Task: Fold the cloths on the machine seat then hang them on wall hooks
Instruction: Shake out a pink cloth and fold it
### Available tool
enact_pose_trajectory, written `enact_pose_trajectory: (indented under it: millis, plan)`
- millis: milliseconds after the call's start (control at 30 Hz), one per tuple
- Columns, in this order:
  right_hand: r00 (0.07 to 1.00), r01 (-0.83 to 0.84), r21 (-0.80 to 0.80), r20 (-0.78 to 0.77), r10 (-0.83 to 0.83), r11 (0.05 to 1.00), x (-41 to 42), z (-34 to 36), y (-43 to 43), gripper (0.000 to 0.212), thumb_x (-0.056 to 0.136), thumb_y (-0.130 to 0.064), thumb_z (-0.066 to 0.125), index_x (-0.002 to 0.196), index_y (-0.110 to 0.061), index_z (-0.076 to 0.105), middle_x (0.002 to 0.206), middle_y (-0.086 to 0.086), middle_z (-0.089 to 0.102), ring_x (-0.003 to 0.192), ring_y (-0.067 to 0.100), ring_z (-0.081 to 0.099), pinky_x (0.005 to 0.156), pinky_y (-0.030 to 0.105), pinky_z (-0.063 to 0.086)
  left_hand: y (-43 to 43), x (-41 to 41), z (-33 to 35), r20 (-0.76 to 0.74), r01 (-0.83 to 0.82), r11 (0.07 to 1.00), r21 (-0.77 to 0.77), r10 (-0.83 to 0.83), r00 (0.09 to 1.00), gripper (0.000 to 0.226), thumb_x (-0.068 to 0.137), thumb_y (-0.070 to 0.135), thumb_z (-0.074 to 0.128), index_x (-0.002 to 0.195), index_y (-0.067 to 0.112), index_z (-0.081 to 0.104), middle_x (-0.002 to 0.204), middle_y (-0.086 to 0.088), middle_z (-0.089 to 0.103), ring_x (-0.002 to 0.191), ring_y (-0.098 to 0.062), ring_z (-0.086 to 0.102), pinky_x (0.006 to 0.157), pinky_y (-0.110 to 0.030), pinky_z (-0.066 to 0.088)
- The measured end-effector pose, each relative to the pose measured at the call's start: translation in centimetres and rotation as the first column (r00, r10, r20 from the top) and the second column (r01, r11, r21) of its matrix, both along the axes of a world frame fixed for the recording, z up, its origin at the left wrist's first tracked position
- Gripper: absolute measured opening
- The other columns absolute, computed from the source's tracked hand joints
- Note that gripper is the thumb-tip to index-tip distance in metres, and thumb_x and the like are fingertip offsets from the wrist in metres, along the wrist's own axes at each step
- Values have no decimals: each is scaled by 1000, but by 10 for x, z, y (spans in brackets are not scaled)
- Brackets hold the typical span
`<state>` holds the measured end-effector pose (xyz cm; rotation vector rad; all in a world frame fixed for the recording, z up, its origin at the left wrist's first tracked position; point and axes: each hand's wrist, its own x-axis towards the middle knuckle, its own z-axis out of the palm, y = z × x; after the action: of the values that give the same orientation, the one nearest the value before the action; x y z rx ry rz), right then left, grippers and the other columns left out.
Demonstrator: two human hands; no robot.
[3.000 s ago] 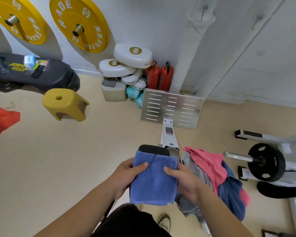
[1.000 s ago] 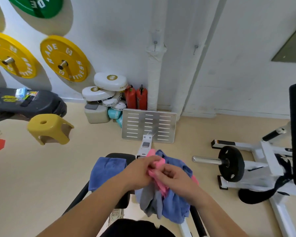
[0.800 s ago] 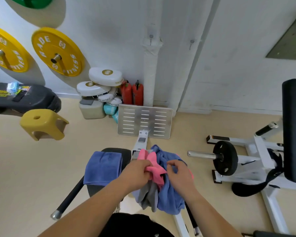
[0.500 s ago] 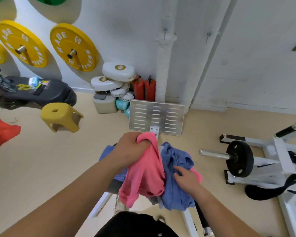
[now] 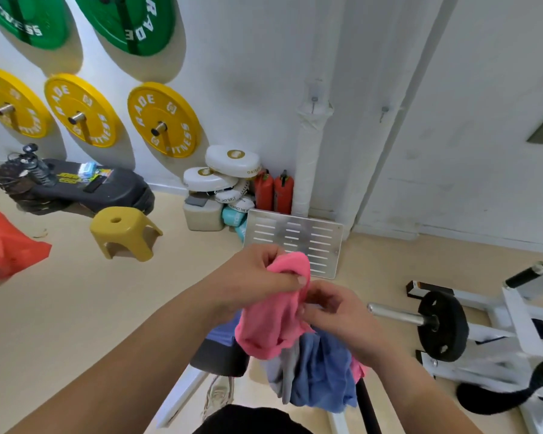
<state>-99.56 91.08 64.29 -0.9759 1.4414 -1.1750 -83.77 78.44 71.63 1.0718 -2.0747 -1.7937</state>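
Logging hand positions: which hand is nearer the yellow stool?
Left. The left hand is right of the yellow stool, gripping the pink cloth; the right hand lies farther right.

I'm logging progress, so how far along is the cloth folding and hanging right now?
Done: nothing clearly; a blue cloth lies on the seat, mostly hidden. In hand: the left hand and right hand hold up the pink cloth, still unfolded. Left: the heap of cloths on the seat, and all hanging; both wall hooks are bare.

Pink cloth (image 5: pixel 271 321); blue cloth (image 5: pixel 323 374); grey cloth (image 5: pixel 279 371); yellow stool (image 5: pixel 124 231); black seat (image 5: pixel 220 358).
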Motion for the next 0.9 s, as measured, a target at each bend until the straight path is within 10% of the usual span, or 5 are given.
enact_pose_trajectory:
  millis: [200, 300, 500, 767, 900]
  plan:
    - [990, 128, -220, -36, -139, 967, 6, 76, -14, 13, 102, -9, 58, 93, -11, 67, 75, -7, 64, 72, 7, 57, 69, 19, 47, -9, 34, 66, -147, -6, 1000, 22, 9, 989, 44, 81, 39, 77, 108, 5, 69, 102, -7, 75, 92, -25, 69, 83, -40, 53]
    - [990, 130, -271, -25, -142, 954, 7, 112, -28, 29, 100, -8, 61, 80, -26, 70, 73, -10, 63, 68, 2, 54, 64, 12, 44, -25, 59, 89, -201, -62, 998, 2, 61, 978, 29, 85, 34, 66, 74, 8, 58, 74, -3, 52, 75, -18, 50, 76, -37, 39]
    - [969, 186, -234, -115, -217, 954, 10, 144, -48, 23, 92, -6, 69, 70, -12, 69, 68, 2, 59, 69, 13, 53, 69, 29, 39, -45, 101, 98, -65, 41, 978, -206, -56, 996, 46, 84, 32, 82, 64, 9, 48, 63, -5, 39, 61, -14, 40, 53, -21, 32]
    - [685, 425, -261, -534, -497, 867, 14, 150, -70, 21, 95, -33, 69, 79, -20, 70, 69, 7, 65, 65, 14, 55, 61, 31, 42, -85, 182, 98, 104, 79, 938, -337, -46, 994, 52, 85, 52, 76, 81, 2, 60, 66, -9, 56, 62, -11, 52, 58, -30, 40]
    - [608, 452, -201, -644, -464, 869, 29, 144, -74, 20, 94, -29, 69, 76, -21, 71, 67, 0, 63, 65, 15, 57, 60, 29, 40, -100, 219, 100, 30, -89, 961, -262, 101, 994, 24, 90, 26, 78, 82, 7, 67, 61, 4, 65, 54, -5, 57, 46, -17, 43]
